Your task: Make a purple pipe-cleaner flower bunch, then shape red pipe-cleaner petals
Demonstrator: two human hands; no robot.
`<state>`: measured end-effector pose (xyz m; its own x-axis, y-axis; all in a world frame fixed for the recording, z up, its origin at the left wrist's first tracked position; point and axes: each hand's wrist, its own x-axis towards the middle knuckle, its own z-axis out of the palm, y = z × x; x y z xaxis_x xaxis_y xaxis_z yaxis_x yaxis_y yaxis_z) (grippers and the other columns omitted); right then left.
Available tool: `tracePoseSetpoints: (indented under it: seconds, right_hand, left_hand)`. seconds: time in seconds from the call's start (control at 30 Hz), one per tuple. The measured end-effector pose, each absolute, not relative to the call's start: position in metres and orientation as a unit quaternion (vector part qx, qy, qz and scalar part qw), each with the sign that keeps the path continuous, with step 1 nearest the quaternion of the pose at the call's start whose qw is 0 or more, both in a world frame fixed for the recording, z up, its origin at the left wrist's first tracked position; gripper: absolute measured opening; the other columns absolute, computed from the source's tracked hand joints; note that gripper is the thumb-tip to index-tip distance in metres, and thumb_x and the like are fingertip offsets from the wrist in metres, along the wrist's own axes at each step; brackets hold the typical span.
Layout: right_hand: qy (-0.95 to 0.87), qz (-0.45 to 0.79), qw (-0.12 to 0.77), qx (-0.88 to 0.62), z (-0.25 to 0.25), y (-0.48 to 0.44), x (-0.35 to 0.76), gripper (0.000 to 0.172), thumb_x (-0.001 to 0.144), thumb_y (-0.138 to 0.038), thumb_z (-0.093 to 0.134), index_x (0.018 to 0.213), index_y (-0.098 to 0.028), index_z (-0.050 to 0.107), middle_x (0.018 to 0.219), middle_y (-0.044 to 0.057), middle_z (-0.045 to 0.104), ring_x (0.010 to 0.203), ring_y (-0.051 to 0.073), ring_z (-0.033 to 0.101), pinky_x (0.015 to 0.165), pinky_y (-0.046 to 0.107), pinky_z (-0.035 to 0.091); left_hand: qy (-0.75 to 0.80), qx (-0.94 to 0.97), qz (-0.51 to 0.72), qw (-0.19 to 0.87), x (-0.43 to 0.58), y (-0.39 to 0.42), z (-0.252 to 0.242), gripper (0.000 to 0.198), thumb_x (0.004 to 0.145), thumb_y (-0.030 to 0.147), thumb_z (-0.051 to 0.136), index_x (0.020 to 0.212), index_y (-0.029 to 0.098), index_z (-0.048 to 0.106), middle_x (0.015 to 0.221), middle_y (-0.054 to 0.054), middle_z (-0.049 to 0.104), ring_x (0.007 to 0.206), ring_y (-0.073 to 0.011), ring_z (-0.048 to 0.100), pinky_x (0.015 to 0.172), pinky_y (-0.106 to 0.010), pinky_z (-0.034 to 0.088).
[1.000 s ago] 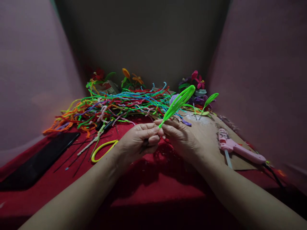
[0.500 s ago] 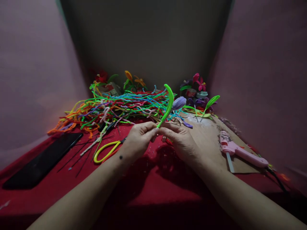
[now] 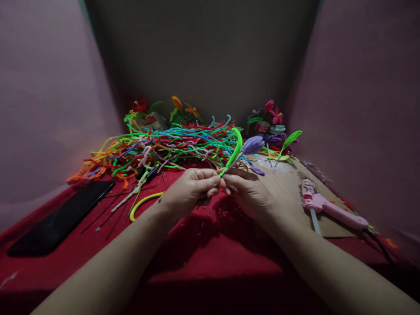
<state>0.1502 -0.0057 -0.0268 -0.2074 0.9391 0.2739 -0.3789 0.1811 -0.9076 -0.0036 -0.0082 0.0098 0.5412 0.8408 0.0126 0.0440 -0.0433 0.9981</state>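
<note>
Between my two hands is a pipe-cleaner flower with a closed purple bud (image 3: 252, 145) and a curved bright green leaf (image 3: 236, 146), both tilted up and to the right. My left hand (image 3: 198, 188) pinches the lower end of the stem from the left. Close against it, my right hand (image 3: 246, 189) grips the same stem from the right. A thin dark wire end pokes out below my left fingers. The fingers hide most of the stem where leaf and bud meet. Yellow-handled scissors (image 3: 139, 203) lie partly covered by my left wrist.
A heap of coloured pipe cleaners (image 3: 170, 146) spreads across the back of the red cloth (image 3: 210, 262). At left are a black phone (image 3: 62, 218) and thin wires. On a brown board (image 3: 282, 188) at right rests a pink glue gun (image 3: 328, 208). Finished flowers (image 3: 274, 113) stand behind.
The purple bud and green leaf have tipped further right and lower, and more of the bud shows. My left hand has shifted slightly, covering more of the scissors.
</note>
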Motion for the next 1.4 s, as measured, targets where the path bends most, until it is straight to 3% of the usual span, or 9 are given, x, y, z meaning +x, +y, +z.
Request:
tracePoseSetpoints:
  seconds: [0.17, 0.27, 0.4, 0.67, 0.83, 0.93, 1.17, 1.27, 1.4]
  right_hand:
    - [-0.478, 0.535, 0.613, -0.332, -0.028, -0.007, 0.149, 0.009, 0.065, -0.025, 0.068, 0.073, -0.022, 0.070, 0.076, 0.001, 0.064, 0.069, 0.013, 0.052, 0.062, 0.028, 0.040]
    - [-0.479, 0.504, 0.624, -0.357, -0.025, -0.011, 0.148, 0.007, 0.065, -0.024, 0.068, 0.072, -0.022, 0.070, 0.075, 0.001, 0.064, 0.073, 0.015, 0.054, 0.066, 0.030, 0.041]
    - [-0.497, 0.488, 0.619, -0.362, -0.023, -0.011, 0.147, 0.006, 0.064, -0.022, 0.068, 0.070, -0.023, 0.070, 0.074, 0.001, 0.064, 0.077, 0.016, 0.054, 0.071, 0.030, 0.041]
    - [-0.513, 0.571, 0.572, -0.289, -0.026, -0.006, 0.149, 0.017, 0.066, -0.033, 0.068, 0.080, -0.023, 0.071, 0.075, 0.001, 0.066, 0.072, 0.016, 0.054, 0.063, 0.031, 0.040]
    - [-0.514, 0.574, 0.574, -0.278, -0.026, -0.007, 0.150, 0.016, 0.068, -0.031, 0.066, 0.080, -0.022, 0.070, 0.076, 0.001, 0.065, 0.067, 0.013, 0.051, 0.060, 0.027, 0.038]
    - [-0.503, 0.562, 0.589, -0.289, -0.028, -0.006, 0.150, 0.012, 0.069, -0.029, 0.066, 0.077, -0.021, 0.070, 0.072, 0.001, 0.063, 0.065, 0.012, 0.050, 0.058, 0.026, 0.036]
    - [-0.480, 0.537, 0.612, -0.326, -0.030, -0.008, 0.147, 0.007, 0.070, -0.028, 0.067, 0.071, -0.022, 0.070, 0.074, 0.000, 0.063, 0.071, 0.014, 0.052, 0.064, 0.028, 0.039]
    - [-0.499, 0.522, 0.604, -0.339, -0.028, -0.010, 0.147, 0.008, 0.070, -0.029, 0.066, 0.074, -0.023, 0.071, 0.074, 0.000, 0.063, 0.070, 0.014, 0.051, 0.062, 0.028, 0.037]
    - [-0.537, 0.518, 0.577, -0.330, -0.026, -0.010, 0.148, 0.011, 0.073, -0.030, 0.063, 0.078, -0.024, 0.071, 0.076, 0.000, 0.063, 0.070, 0.014, 0.049, 0.061, 0.028, 0.036]
  left_hand:
    - [0.430, 0.811, 0.372, 0.141, 0.005, -0.013, -0.005, 0.019, 0.084, 0.025, 0.045, 0.077, 0.015, 0.059, 0.063, -0.001, 0.055, 0.057, -0.0108, 0.047, 0.056, -0.023, 0.034]
    - [0.426, 0.832, 0.356, -0.017, 0.006, -0.012, -0.017, 0.021, 0.087, 0.024, 0.041, 0.089, 0.015, 0.061, 0.074, -0.005, 0.062, 0.065, -0.0142, 0.053, 0.062, -0.025, 0.037]
    - [0.430, 0.812, 0.392, 0.043, 0.006, -0.011, -0.016, 0.020, 0.086, 0.023, 0.043, 0.081, 0.016, 0.061, 0.064, -0.001, 0.057, 0.058, -0.0111, 0.049, 0.058, -0.023, 0.036]
    - [0.367, 0.650, 0.381, 0.546, 0.003, -0.010, 0.004, 0.025, 0.077, 0.032, 0.056, 0.061, 0.014, 0.053, 0.049, 0.005, 0.039, 0.043, -0.0044, 0.027, 0.042, -0.019, 0.020]
    - [0.318, 0.573, 0.344, 0.673, 0.001, -0.004, 0.001, 0.021, 0.074, 0.033, 0.060, 0.069, 0.013, 0.056, 0.050, 0.006, 0.040, 0.039, -0.0026, 0.022, 0.040, -0.019, 0.013]
    - [0.366, 0.644, 0.343, 0.577, 0.003, -0.008, 0.002, 0.026, 0.079, 0.037, 0.054, 0.067, 0.014, 0.055, 0.049, 0.005, 0.040, 0.040, -0.0041, 0.026, 0.041, -0.019, 0.019]
    - [0.429, 0.835, 0.340, -0.054, 0.007, -0.012, -0.017, 0.021, 0.087, 0.025, 0.041, 0.089, 0.015, 0.060, 0.073, -0.005, 0.063, 0.064, -0.0141, 0.055, 0.060, -0.024, 0.037]
    - [0.410, 0.845, 0.331, -0.090, 0.004, -0.009, -0.023, 0.025, 0.089, 0.022, 0.036, 0.089, 0.015, 0.060, 0.072, -0.005, 0.062, 0.064, -0.0138, 0.056, 0.060, -0.023, 0.037]
    - [0.428, 0.819, 0.380, 0.026, 0.003, -0.008, -0.017, 0.021, 0.087, 0.023, 0.042, 0.085, 0.015, 0.061, 0.067, -0.002, 0.059, 0.059, -0.0111, 0.052, 0.058, -0.022, 0.036]
